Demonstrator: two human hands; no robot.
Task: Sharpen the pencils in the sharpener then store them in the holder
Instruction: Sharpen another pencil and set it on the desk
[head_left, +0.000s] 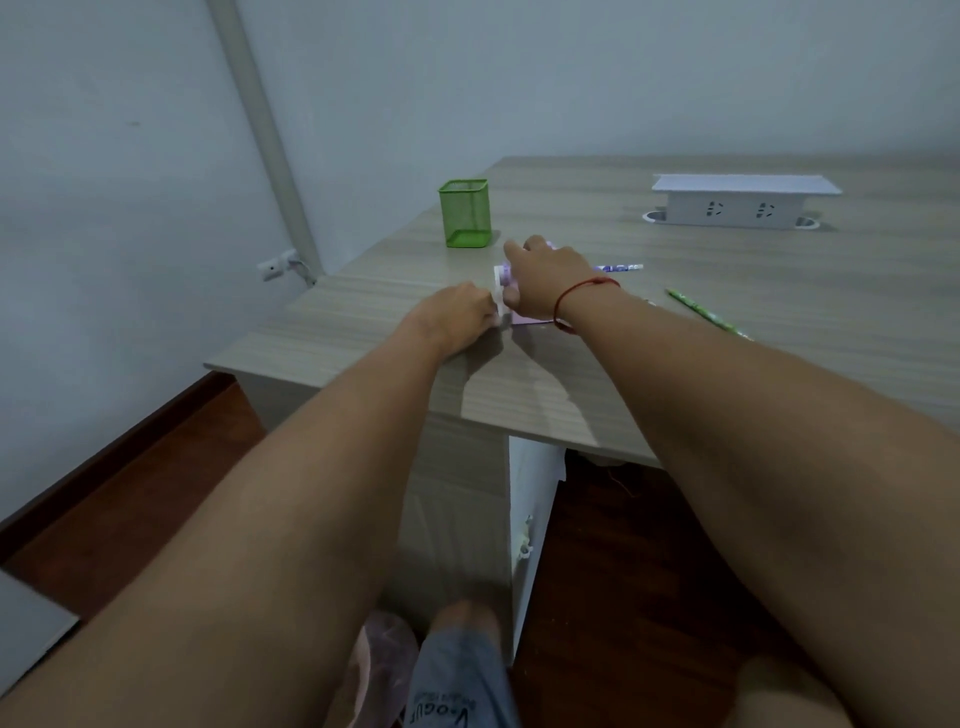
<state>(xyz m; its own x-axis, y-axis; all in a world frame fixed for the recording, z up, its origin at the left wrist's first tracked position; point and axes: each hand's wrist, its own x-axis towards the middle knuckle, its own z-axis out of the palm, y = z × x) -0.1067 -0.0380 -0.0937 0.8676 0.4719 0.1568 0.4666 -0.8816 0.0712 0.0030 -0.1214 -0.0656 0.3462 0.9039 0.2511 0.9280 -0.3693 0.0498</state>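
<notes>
A small pink and white crank sharpener (502, 275) stands on the wooden desk (675, 322), mostly hidden under my hands. My right hand (545, 278) grips its body from above. My left hand (457, 317) pinches the white crank handle at its left end. A purple pencil (621, 268) sticks out of the sharpener to the right. A green pencil (701, 310) lies loose on the desk further right. The green mesh holder (464, 213) stands upright behind the sharpener, and its inside is not visible.
A white power socket box (737, 202) sits at the back right of the desk. The desk's left corner and front edge are close to my forearms. A wall outlet (275, 266) is on the left wall, with dark wooden floor below.
</notes>
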